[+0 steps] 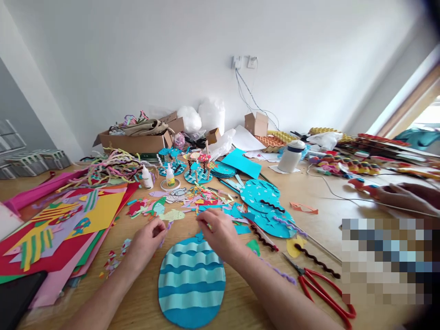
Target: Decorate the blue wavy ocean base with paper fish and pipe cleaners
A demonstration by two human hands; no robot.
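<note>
My left hand (150,240) is closed in a pinch above the table, with a short purple fuzzy stem (168,225) at its fingertips. My right hand (220,231) has its fingers pressed together over the top edge of a blue oval board (191,312); what they hold, if anything, is too small to name. Light wavy paper bands cross the board, which lies flat between my forearms. A pale green paper fish (172,215) rests just beyond the hands.
Red-handled scissors (325,286) and brown wavy stems (318,261) lie at the right. Glue bottles (146,178) stand beyond paper scraps. Coloured sheets (99,215) cover the left. Another person's hand (405,198) is at the far right.
</note>
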